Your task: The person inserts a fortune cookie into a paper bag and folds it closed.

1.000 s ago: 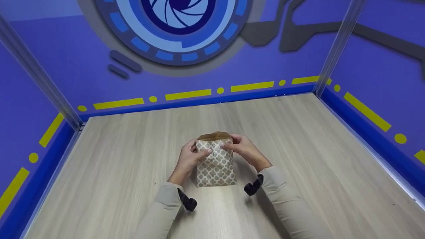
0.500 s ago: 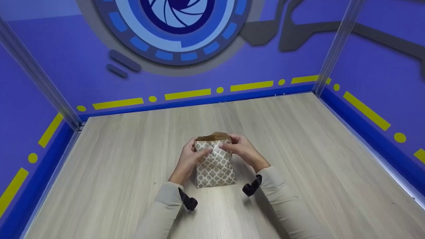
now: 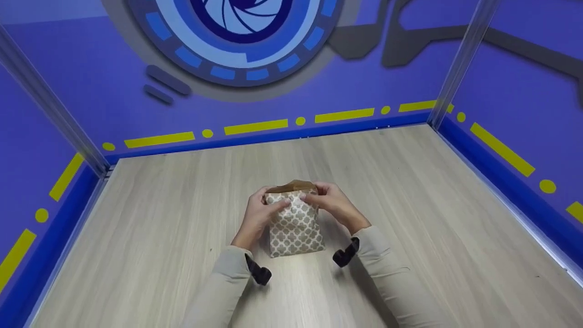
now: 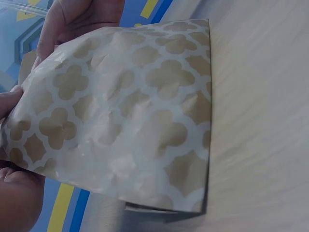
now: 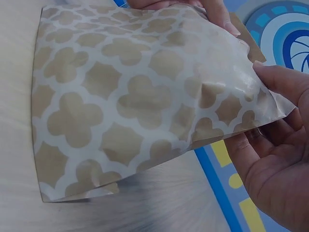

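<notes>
A paper bag (image 3: 296,228) with a tan and white quatrefoil pattern stands on the wooden table, its brown inside showing at the open top. My left hand (image 3: 258,213) grips the upper left edge, thumb on the front face and fingers behind. At the upper right edge, my right hand (image 3: 337,202) pinches the bag the same way. In the left wrist view the bag (image 4: 130,106) fills the middle, its bottom edge against the table. The right wrist view shows the right hand (image 5: 275,145) with its thumb on the printed front and fingers curled beneath. What the bag contains is hidden.
The pale wooden table (image 3: 182,205) extends around the bag on all sides. Blue and purple printed panels (image 3: 255,109) enclose it at the back, left and right, with metal posts at the corners. A black strap device (image 3: 259,273) sits on each wrist.
Both hands keep their hold on the bag. Its top left corner has shifted slightly left with the left hand, and the mouth looks a little wider. The head view has tilted slightly.
</notes>
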`<state>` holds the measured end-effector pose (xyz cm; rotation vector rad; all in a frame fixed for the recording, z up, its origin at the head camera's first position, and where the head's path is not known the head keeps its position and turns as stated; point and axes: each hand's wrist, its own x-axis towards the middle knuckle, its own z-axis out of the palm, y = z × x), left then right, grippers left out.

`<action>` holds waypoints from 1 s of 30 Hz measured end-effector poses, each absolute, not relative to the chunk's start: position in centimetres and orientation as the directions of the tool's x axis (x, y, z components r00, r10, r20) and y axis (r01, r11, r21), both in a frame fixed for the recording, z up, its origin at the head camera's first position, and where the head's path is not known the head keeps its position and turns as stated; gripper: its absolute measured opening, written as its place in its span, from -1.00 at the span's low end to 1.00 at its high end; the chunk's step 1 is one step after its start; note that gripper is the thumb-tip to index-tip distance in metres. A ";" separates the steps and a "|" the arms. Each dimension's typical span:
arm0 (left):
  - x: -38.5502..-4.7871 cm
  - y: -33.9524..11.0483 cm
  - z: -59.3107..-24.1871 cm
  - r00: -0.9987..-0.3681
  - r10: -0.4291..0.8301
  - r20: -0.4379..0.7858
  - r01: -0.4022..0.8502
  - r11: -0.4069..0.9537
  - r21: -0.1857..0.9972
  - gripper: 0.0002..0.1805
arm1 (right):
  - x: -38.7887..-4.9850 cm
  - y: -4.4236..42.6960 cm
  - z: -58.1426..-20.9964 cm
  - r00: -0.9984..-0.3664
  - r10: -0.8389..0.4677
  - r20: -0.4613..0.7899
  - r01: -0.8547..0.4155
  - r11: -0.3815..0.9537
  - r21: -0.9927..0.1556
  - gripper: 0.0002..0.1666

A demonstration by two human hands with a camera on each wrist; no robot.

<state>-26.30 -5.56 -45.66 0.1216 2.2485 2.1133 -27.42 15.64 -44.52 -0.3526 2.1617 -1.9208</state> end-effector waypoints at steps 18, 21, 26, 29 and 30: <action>-26.6 -6.1 -46.3 -0.990 0.130 0.048 0.056 0.057 0.997 -0.54 | -28.0 16.1 -44.8 -0.933 -0.360 -0.016 -0.042 0.153 -0.987 -0.50; -26.6 -6.4 -46.3 -0.986 0.156 0.064 0.071 0.045 0.996 -0.52 | -27.9 16.2 -44.7 -0.927 -0.376 -0.013 -0.052 0.163 -0.985 -0.49; -26.5 -7.2 -46.2 -0.974 0.214 0.077 0.089 0.048 0.995 -0.52 | -27.8 16.5 -44.8 -0.915 -0.402 -0.009 -0.065 0.171 -0.983 -0.47; -26.6 -7.7 -46.2 -0.963 0.257 0.078 0.097 0.062 0.993 -0.53 | -27.8 16.7 -44.9 -0.900 -0.436 0.000 -0.070 0.145 -0.987 -0.47; -26.6 -7.8 -46.3 -0.959 0.271 0.080 0.101 0.065 0.993 -0.53 | -27.8 16.8 -44.9 -0.892 -0.452 0.004 -0.072 0.132 -0.989 -0.47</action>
